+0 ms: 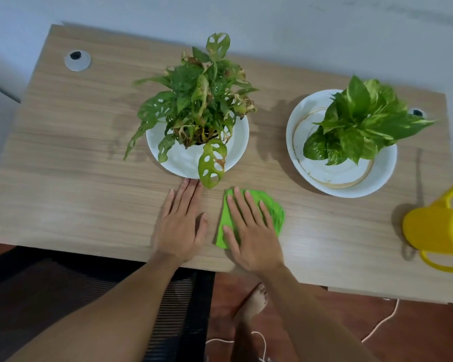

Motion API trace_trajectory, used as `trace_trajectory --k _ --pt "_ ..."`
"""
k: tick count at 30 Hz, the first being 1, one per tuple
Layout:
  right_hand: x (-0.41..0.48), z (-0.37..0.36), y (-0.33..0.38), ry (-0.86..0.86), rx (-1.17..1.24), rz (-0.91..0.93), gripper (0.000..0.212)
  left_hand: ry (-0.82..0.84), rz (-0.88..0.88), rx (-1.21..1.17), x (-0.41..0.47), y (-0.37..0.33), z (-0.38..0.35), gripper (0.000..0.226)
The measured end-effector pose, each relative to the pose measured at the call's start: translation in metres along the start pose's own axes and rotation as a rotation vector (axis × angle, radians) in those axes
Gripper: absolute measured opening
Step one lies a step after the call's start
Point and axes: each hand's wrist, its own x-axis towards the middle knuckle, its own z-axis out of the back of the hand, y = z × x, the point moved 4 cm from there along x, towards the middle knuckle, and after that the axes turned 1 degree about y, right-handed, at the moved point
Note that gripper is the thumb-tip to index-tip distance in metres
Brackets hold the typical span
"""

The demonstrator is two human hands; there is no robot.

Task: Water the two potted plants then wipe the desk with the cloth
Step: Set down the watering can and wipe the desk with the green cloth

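Left hand: I have it flat, palm down, fingers spread on the wooden desk, fingertips just short of the nearer white dish. Right hand: flat and spread, pressing the green cloth onto the desk; cloth shows at 12 and 3 o'clock of my palm.

Hole-leaved plant: at 12 o'clock from my left hand, standing in a white dish; one leaf droops over the rim toward my fingers.

Pothos plant: at 2 o'clock from my right hand, in a gold-ringed white dish.

Yellow watering can: at 3 o'clock, near the desk's right edge, cut off by the frame.

Open room: bare wood at 9 to 10 o'clock of my left hand; a strip between cloth and can. The near edge lies under my wrists.

Surface: pale woodgrain, cable grommet at the far left corner. Grey wall behind, reddish floor below, white cord trailing.
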Motion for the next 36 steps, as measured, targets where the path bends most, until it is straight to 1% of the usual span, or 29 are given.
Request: trace_trajectory --k 3,6,10,14,19,21,23,25,28,33,36 --pt "-0.004 0.012 -0.035 -0.022 -0.023 -0.067 0.075 0.008 0.000 0.007 0.001 0.000 0.002 0.080" --pt "0.022 0.022 -0.060 -0.052 -0.047 -0.169 0.074 -0.002 0.008 0.011 0.000 -0.001 0.004 0.080" --pt "0.076 0.027 -0.060 -0.080 -0.031 -0.291 0.073 -0.021 0.013 0.014 0.001 0.001 0.001 0.080" --pt "0.097 0.021 -0.034 -0.067 -0.024 -0.272 0.074 -0.021 0.010 0.000 0.001 -0.001 0.003 0.080" --pt "0.036 0.008 -0.009 -0.051 -0.019 -0.120 0.072 0.000 0.007 -0.003 -0.001 -0.001 0.008 0.081" --pt "0.009 0.006 -0.016 -0.067 -0.034 -0.155 0.073 0.006 0.012 0.002 -0.001 -0.002 0.008 0.082" --pt "0.000 0.010 -0.027 -0.083 -0.047 -0.211 0.072 0.006 0.008 -0.003 -0.001 -0.002 0.008 0.082" --pt "0.009 0.016 -0.039 -0.108 -0.041 -0.285 0.072 -0.006 0.003 -0.013 -0.002 -0.002 0.008 0.082" --pt "0.048 0.023 -0.048 -0.116 -0.031 -0.391 0.072 -0.001 -0.001 -0.020 -0.001 0.000 0.005 0.085" --pt "0.118 0.027 -0.050 -0.107 -0.029 -0.370 0.071 0.006 -0.001 -0.032 -0.001 0.000 0.004 0.085" --pt "0.127 0.024 -0.046 -0.106 -0.022 -0.389 0.070 0.009 -0.002 -0.016 -0.001 -0.001 0.005 0.086"
